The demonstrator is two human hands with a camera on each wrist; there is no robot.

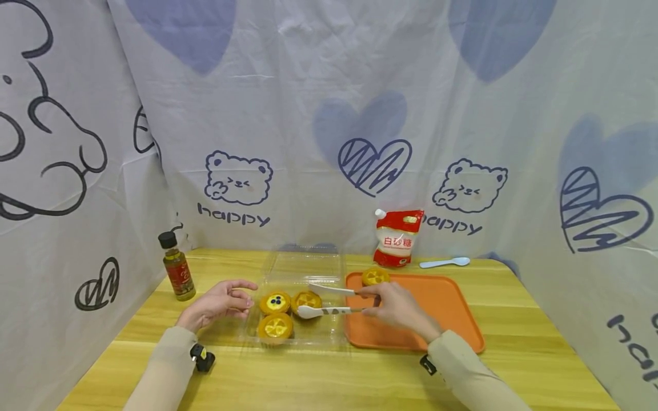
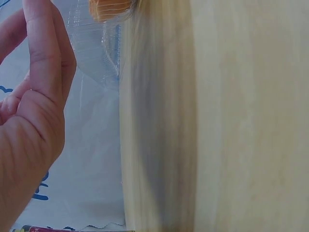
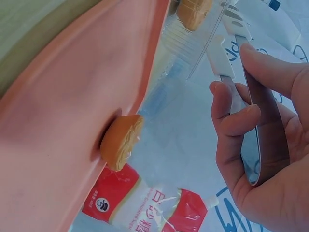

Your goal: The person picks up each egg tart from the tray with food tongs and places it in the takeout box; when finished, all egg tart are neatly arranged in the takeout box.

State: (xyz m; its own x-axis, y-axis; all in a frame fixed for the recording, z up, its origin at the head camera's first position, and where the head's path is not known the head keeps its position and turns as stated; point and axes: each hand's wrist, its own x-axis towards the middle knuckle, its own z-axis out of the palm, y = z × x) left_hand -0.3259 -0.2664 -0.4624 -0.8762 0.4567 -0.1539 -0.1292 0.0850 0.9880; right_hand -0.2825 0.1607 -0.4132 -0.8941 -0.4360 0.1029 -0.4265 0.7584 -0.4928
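My right hand grips metal tongs with white tips, between thumb and fingers. In the head view, the two tips stand apart at a fruit-topped egg tart in a clear plastic box; whether they touch it I cannot tell. Beside that tart are one with dark berries and another with yellow topping. At the box's left side is my left hand, fingers loosely bent and holding nothing; contact with the box is unclear.
One more tart sits at the back left of an orange tray. Behind the tray are a red and white sugar pouch and a pale blue spoon. A dark-capped bottle stands far left. The box's lid is raised.
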